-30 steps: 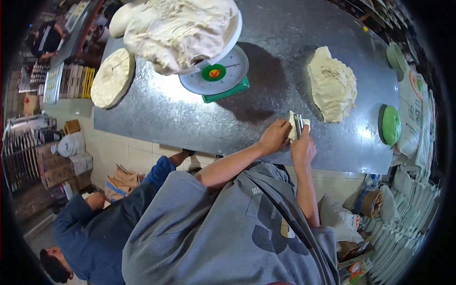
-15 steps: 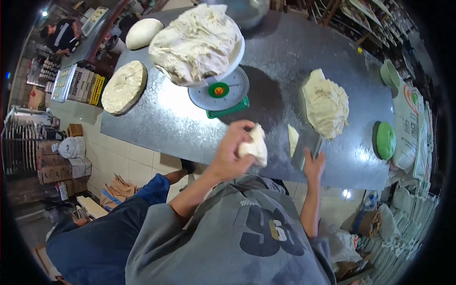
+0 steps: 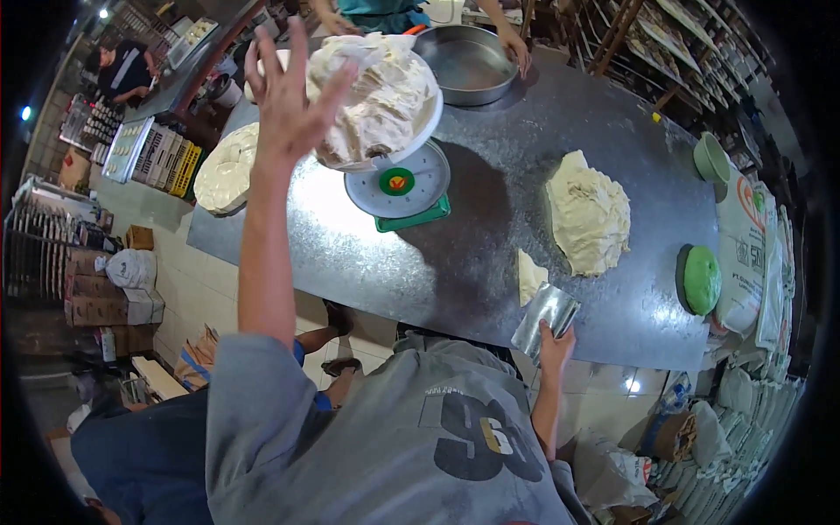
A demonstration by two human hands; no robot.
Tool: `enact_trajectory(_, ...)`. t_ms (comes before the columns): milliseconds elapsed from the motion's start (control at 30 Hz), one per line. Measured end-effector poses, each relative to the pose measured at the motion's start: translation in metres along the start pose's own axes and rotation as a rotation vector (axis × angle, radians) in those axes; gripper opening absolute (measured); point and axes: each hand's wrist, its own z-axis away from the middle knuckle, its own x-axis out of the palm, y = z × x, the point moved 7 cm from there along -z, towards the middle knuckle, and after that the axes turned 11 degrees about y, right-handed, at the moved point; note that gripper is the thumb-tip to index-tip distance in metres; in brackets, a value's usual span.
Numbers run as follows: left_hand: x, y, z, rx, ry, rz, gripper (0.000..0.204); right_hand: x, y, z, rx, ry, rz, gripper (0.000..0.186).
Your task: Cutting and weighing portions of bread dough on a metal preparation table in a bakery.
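My left hand [image 3: 287, 105] is raised with its fingers spread, at the left side of a big heap of dough [image 3: 381, 96]. That heap rests in a white bowl [image 3: 429, 122] on a green dial scale [image 3: 413, 217]. Near the front edge of the table, my right hand [image 3: 555, 344] grips a metal dough scraper [image 3: 544, 317]. Just beyond the blade lies a small strip of dough [image 3: 531, 277]. Further off, to the right, sits a larger lump of dough [image 3: 591, 214].
A round metal pan [image 3: 464, 66] stands at the far side, with another person's hand [image 3: 516, 51] on its rim. A flat round dough [image 3: 226, 175] lies left, partly behind my arm. At the right are green dough [image 3: 702, 280] and a green bowl [image 3: 712, 159].
My left hand has risen from the table's front to the big heap, and the dough piece it held is gone from it. The scraper has tilted. Another person has appeared at the far side.
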Motion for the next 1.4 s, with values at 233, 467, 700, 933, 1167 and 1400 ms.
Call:
enact_trajectory(233, 0.103, 0.191, 0.255, -0.261, -0.601, 0.801, 0.066, -0.018, 0.024, 0.005, 0.048, 0.024, -0.007, 0.033)
enact_trajectory(467, 0.14, 0.28, 0.376, 0.011, -0.8, 0.606, 0.05, -0.065, 0.022, -0.013, 0.111, 0.053, -0.03, 0.033)
enact_trajectory(700, 0.021, 0.157, 0.148, -0.208, -0.223, 0.79, 0.04, -0.079, 0.05, -0.033, 0.217, 0.13, -0.13, 0.04)
enact_trajectory(933, -0.025, 0.027, -0.011, 0.161, 0.263, 0.128, 0.031, -0.031, 0.034, -0.048, 0.125, 0.031, -0.007, 0.036)
enact_trajectory(1167, 0.045, -0.031, -0.029, -0.032, -0.209, 0.368, 0.039, -0.007, 0.004, -0.042, -0.083, -0.022, 0.096, 0.037)
enact_trajectory(1400, 0.052, -0.008, -0.042, 0.368, -0.197, -0.1, 0.047, -0.008, 0.001, -0.022, 0.038, -0.057, 0.179, 0.035)
